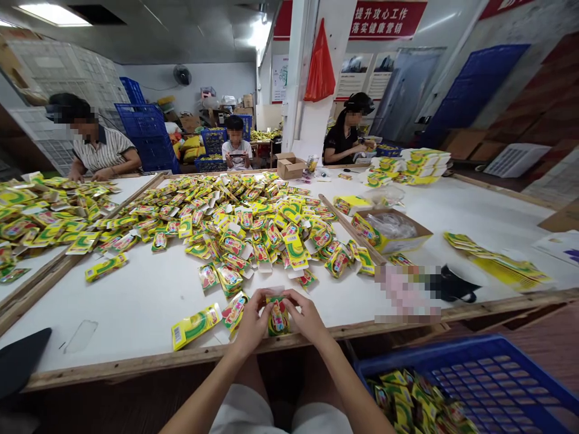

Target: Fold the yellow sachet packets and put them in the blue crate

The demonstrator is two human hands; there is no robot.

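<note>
Both my hands grip one small yellow-green box [277,318] at the near edge of the white table [136,301]. My left hand [251,322] pinches its left side, my right hand [307,318] pinches its right side; fingers of both are closed on it. Beside the left hand lie two more flat boxes [195,326]. A big heap of the same yellow boxes [244,223] covers the table's middle just beyond my hands.
A blue crate [497,380] with several boxes stands at the lower right. An open cardboard carton [391,232] and a stack of flat sheets [497,259] sit to the right. Three people sit at the far side. Another heap [40,211] lies at left.
</note>
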